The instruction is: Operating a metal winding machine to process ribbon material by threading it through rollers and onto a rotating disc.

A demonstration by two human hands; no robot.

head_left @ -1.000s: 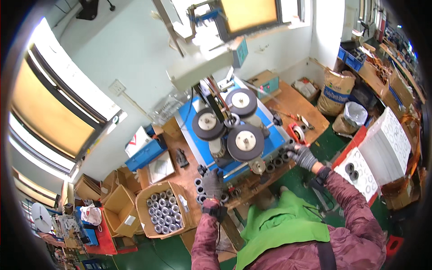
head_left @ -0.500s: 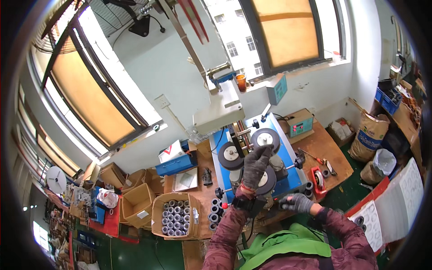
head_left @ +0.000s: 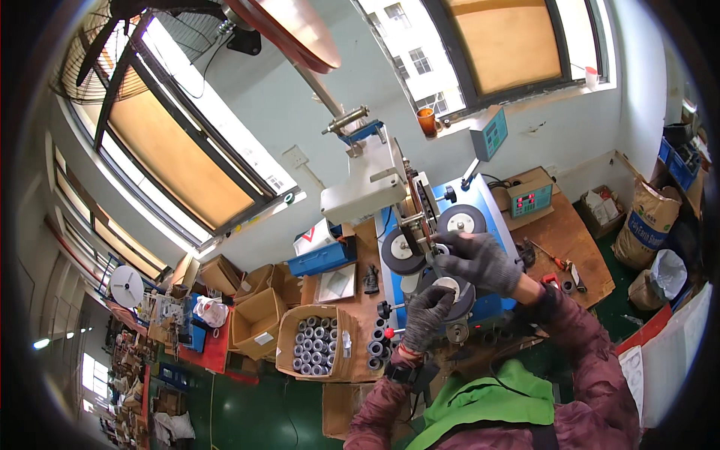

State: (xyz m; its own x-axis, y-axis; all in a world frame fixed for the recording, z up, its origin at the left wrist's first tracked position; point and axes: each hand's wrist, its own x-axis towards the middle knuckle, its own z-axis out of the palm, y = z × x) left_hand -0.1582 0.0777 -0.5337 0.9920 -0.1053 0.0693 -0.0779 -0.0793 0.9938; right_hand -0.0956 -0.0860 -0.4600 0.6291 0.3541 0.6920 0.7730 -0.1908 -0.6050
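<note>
Here the left hand (head_left: pixel 429 315), in a dark grey work glove, is raised to the lower dark wheel (head_left: pixel 452 294) on the blue machine (head_left: pixel 491 217), its fingers curled against the wheel's pale hub; whether they grip anything there cannot be told. The right hand (head_left: pixel 480 261), gloved the same way, lies just above and to the right of it, fingers bent inward toward the thin shaft between the wheels, seemingly pinching something small that is too fine to make out. Just left of the right hand sits a second dark wheel (head_left: pixel 403 251), and just above that hand a third (head_left: pixel 462 219). Above the hands rises the machine's white arm (head_left: pixel 365 187).

To the left of the left hand, a row of dark rolls (head_left: pixel 376 349) lies along the wooden bench (head_left: pixel 360 300), and further left an open cardboard box (head_left: pixel 289 361) holds many grey tubes (head_left: pixel 313 346). Up and left of that is a blue tray (head_left: pixel 324 257). To the right of the right hand, a small grey control box (head_left: pixel 529 199) sits on a wooden table (head_left: pixel 570 247) with a red-handled screwdriver (head_left: pixel 547 256).
</note>
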